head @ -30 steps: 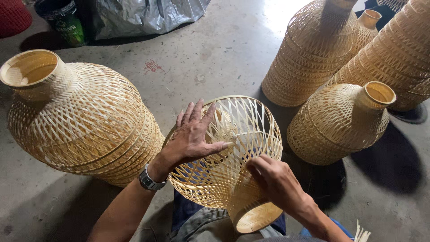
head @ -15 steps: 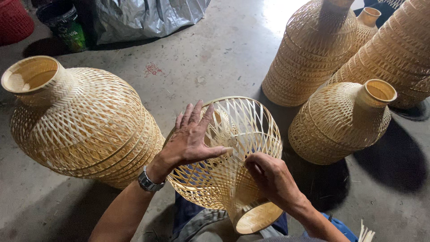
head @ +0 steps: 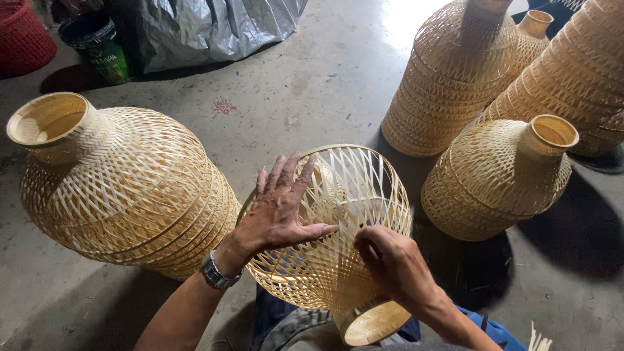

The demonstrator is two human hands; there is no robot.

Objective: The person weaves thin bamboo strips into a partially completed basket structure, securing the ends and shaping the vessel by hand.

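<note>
Five woven bamboo shades are in view, counting the one being worked. Largest are the tall stack (head: 455,78) at far centre-right and another tall woven stack (head: 578,78) at the far right edge; a small neck (head: 536,23) peeks between them, possibly a further piece, though too little of it shows to tell. Next comes the big bulbous shade (head: 123,185) lying on its side at the left, neck toward the far left. Then the smaller finished shade (head: 497,175) at right, neck tilted up to the right. A silver tarp (head: 208,26) lies at the far edge, with one dark bucket (head: 94,45) and one red basket (head: 23,39) at the far left corner.

The open-weave shade (head: 331,240), near centre, rests on the person's lap, neck toward the body and wide mouth facing away. The left hand (head: 279,211) lies flat on its upper left side, fingers spread apart and pressing the weave. The right hand (head: 390,263) has fingers curled together, pinching at strips near the middle; what exactly it grips is hidden.

To weave well here, I judge the spread hand should keep the frame from rolling while the pinching fingers draw each strip snug and evenly spaced, without kinking the thin bamboo.

One wristwatch (head: 213,273) sits on the left wrist.
</note>
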